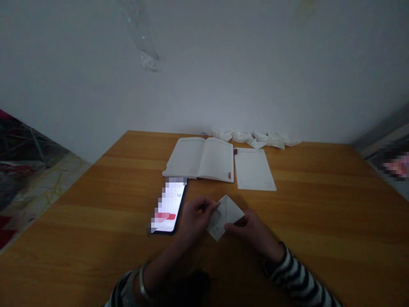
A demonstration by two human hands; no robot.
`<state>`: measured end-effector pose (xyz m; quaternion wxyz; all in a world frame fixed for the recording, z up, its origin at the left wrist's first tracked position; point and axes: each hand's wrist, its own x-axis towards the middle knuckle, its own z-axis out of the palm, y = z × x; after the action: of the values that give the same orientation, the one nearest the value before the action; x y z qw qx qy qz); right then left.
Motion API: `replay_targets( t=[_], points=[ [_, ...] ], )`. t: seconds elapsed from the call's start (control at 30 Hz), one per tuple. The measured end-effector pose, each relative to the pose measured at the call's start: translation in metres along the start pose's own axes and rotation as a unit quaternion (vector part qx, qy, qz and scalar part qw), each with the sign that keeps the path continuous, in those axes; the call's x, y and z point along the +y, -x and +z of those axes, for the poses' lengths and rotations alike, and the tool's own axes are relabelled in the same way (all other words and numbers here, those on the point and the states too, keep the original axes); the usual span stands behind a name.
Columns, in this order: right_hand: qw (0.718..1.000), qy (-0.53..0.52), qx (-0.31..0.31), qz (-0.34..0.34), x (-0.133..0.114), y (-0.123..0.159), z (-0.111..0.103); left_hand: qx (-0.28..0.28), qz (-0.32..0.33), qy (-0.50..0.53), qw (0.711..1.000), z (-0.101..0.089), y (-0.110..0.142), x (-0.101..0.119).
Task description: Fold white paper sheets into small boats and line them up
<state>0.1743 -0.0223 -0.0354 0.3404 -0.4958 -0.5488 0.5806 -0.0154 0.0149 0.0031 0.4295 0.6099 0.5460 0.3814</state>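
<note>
A small piece of folded white paper [223, 216], diamond-shaped with a crease down from its top corner, is held between my two hands above the table. My left hand [197, 216] pinches its left edge between thumb and fingers. On the other side, my right hand [247, 230] grips the right edge, its thumb lying across the front and the fingers mostly hidden behind. A phone [168, 207] with a lit screen lies just left of my left hand.
Beyond my hands an open notebook [217, 160] lies on the wooden table [319, 204], with a loose lined sheet [255, 170] to its right. Several folded white paper shapes [249, 137] line the back edge by the wall [223, 72].
</note>
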Motion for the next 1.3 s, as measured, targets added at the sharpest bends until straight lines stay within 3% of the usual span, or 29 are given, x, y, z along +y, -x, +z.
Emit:
replay_targets(
  t=[0.2,0.37,0.47,0.6,0.73,0.9,1.1,1.23,1.3],
  points=[
    [0.999,0.04,0.016,-0.021,0.005,0.001,0.006,0.08,-0.053,0.083,0.992,-0.013,-0.012,-0.002],
    [0.997,-0.036,0.047,-0.054,0.002,0.0,0.008,0.011,-0.041,0.063,0.997,0.002,-0.002,-0.006],
    [0.995,-0.021,0.084,-0.053,0.002,-0.001,0.009,-0.021,-0.033,0.051,0.998,0.012,0.006,-0.007],
    [0.996,0.026,0.052,-0.062,0.0,-0.001,0.008,0.023,-0.031,0.047,0.998,0.012,0.007,-0.005],
    [0.997,-0.041,0.047,-0.053,-0.003,-0.001,0.008,0.053,-0.025,0.053,0.997,0.005,0.0,-0.005],
    [0.984,-0.116,0.13,-0.042,-0.005,-0.002,0.004,-0.02,0.0,0.045,0.999,0.003,-0.005,-0.011],
    [0.984,-0.132,0.116,-0.035,0.0,-0.004,0.0,-0.109,0.009,0.081,0.991,0.011,-0.003,-0.018],
    [0.993,-0.1,0.052,-0.04,-0.002,-0.002,-0.002,-0.088,0.049,0.055,0.993,0.001,-0.004,-0.013],
    [0.991,-0.108,0.067,-0.049,-0.006,0.0,-0.004,-0.136,0.081,0.014,0.987,-0.006,-0.006,-0.009]
  ],
)
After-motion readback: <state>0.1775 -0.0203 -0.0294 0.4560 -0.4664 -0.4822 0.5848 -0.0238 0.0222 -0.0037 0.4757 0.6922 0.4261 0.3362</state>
